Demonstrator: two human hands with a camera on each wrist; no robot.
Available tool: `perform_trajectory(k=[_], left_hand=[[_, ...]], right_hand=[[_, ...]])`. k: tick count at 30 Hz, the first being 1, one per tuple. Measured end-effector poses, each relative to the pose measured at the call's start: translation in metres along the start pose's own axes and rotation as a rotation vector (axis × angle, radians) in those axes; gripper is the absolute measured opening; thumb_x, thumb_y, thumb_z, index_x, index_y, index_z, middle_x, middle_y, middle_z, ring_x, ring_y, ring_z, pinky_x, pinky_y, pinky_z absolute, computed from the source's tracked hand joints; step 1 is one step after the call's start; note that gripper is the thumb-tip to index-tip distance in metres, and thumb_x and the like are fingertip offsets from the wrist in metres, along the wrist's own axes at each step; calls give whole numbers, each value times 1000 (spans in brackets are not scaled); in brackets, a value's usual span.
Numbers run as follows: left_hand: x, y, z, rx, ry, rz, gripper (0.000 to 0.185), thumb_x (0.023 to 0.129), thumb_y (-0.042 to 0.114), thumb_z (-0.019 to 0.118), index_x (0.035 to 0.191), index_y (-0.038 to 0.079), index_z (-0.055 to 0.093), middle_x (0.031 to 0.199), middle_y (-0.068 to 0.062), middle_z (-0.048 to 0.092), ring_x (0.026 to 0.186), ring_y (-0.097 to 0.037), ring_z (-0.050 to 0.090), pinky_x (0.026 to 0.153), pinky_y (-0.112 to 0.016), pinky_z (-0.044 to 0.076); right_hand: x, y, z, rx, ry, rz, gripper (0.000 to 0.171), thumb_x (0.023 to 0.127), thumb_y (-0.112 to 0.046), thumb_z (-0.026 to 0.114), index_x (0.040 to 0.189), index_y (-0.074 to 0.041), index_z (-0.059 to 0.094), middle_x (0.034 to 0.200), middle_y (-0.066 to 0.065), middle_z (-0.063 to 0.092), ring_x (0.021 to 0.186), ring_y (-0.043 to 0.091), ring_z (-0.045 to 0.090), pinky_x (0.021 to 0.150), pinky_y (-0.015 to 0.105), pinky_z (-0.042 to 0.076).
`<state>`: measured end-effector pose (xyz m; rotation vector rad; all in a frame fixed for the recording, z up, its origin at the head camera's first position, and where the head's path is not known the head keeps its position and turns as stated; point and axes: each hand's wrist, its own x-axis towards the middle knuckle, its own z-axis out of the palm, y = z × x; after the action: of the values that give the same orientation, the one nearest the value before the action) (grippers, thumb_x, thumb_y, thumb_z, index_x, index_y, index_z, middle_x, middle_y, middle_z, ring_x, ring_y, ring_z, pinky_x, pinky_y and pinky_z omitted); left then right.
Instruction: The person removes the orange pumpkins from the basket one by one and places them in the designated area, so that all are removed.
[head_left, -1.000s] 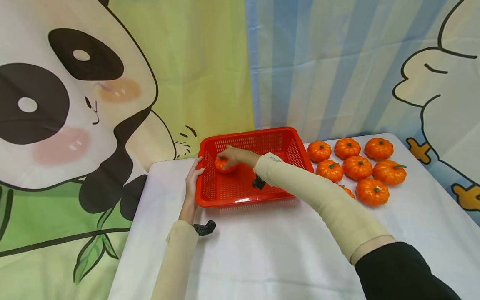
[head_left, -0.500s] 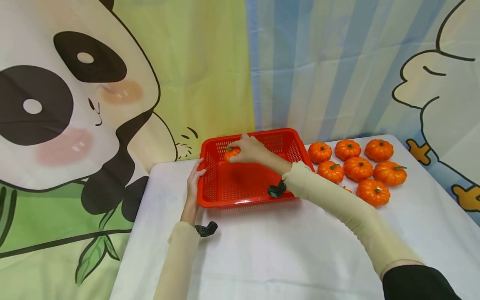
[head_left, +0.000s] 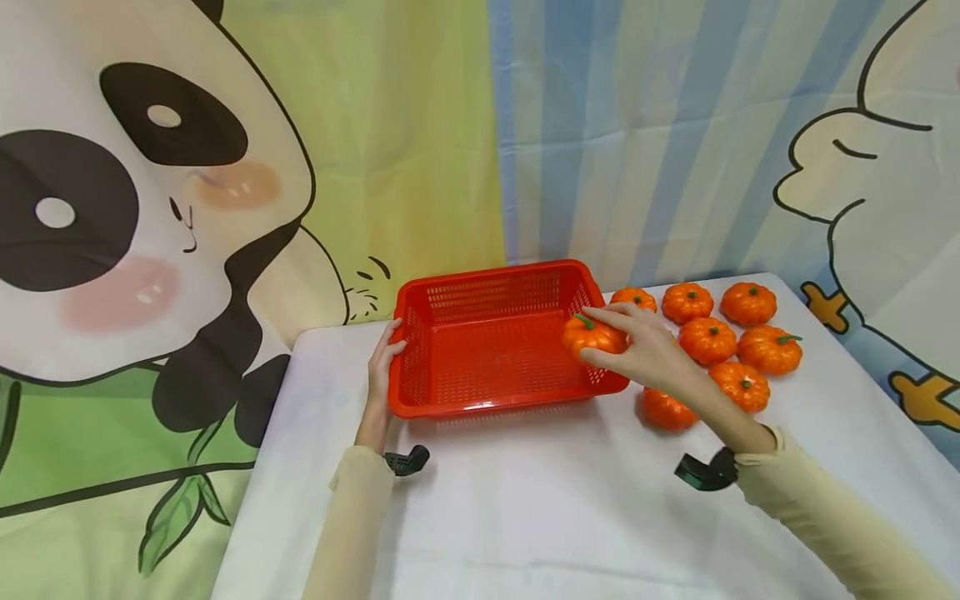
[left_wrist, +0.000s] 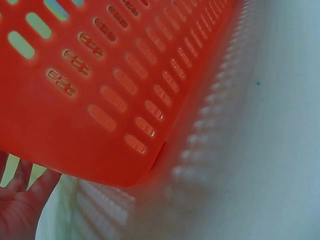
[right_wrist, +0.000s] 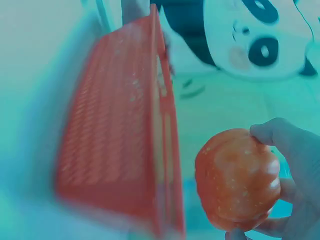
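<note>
A red slotted basket (head_left: 487,387) stands on the white table with nothing in it. My left hand (head_left: 384,360) grips its left rim, thumb over the edge; the left wrist view shows the basket wall (left_wrist: 100,90) close up and part of that hand (left_wrist: 20,202) beneath it. My right hand (head_left: 647,354) holds a small orange pumpkin (head_left: 592,337) with a green stem just above the basket's right rim. In the right wrist view the pumpkin (right_wrist: 237,177) sits in my fingers (right_wrist: 295,150), with the basket (right_wrist: 120,140) to its left.
Several more orange pumpkins (head_left: 708,340) lie grouped on the table right of the basket, one of them (head_left: 663,411) under my right wrist. A cartoon panda curtain (head_left: 150,208) hangs behind. The white tablecloth (head_left: 525,508) stretches toward me.
My right hand has lifted the pumpkin from the basket's back left and carried it right, to the right rim. The left hand has stayed on the left rim.
</note>
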<state>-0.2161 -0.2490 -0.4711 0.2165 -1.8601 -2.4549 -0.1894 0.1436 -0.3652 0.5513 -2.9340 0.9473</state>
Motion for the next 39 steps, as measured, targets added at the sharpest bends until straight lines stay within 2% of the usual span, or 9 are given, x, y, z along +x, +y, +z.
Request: perform_trajectory(k=[4,9,16,21,26,33,37,39], left_hand=[[0,0,0,-19,-8,17,49,100,11,35,148,21,40,157,8,31,131,-14,39,107,-26,36],[-1,-1,3,3,-8,8,48,100,13,36,147,24,40,157,8,33,133,-16,39,106,-27,37],[-4,0,3,31,-11,-9,49,101,15,35,147,29,40,157,11,31,137,-17,38,112,-34,36],[-4,-1,3,20,-5,-16,49,101,16,35,148,29,39,157,11,32,136,-18,39,109,-32,39],[-4,1,3,-4,-7,-28,48,101,17,35,147,31,39,156,10,33,136,-21,39,112,-37,38],[-3,3,2,0,-7,-21,49,101,15,33,148,29,38,158,10,30,138,-19,36,114,-37,35],[-3,2,3,3,-12,-18,49,101,15,33,149,28,37,158,8,31,138,-22,36,112,-36,36],[-4,2,3,5,-10,-19,49,101,15,34,148,28,37,157,8,31,137,-22,37,112,-36,37]], right_hand=[[-35,36,-10,20,46,95,77,82,-49,72,147,-17,44,138,22,43,123,43,41,91,65,45],[-63,66,-23,-15,69,214,89,79,-53,73,150,-13,37,136,29,35,115,48,42,83,64,50],[-82,85,-45,-24,193,248,85,78,-43,78,144,-3,41,133,36,32,113,54,37,82,74,43],[-90,108,-55,-62,216,346,89,81,-47,74,143,3,35,132,39,29,111,56,35,82,73,42],[-104,140,-61,-78,253,437,90,84,-49,69,145,5,30,133,42,25,109,57,34,77,72,45],[-117,186,-68,-80,231,534,93,87,-54,61,143,11,26,130,44,30,109,55,33,64,60,47],[-125,204,-73,-155,180,675,101,86,-63,57,142,13,22,125,47,27,95,57,38,63,62,47],[-128,213,-72,-185,123,730,105,85,-67,55,140,14,20,120,48,24,90,57,39,63,62,48]])
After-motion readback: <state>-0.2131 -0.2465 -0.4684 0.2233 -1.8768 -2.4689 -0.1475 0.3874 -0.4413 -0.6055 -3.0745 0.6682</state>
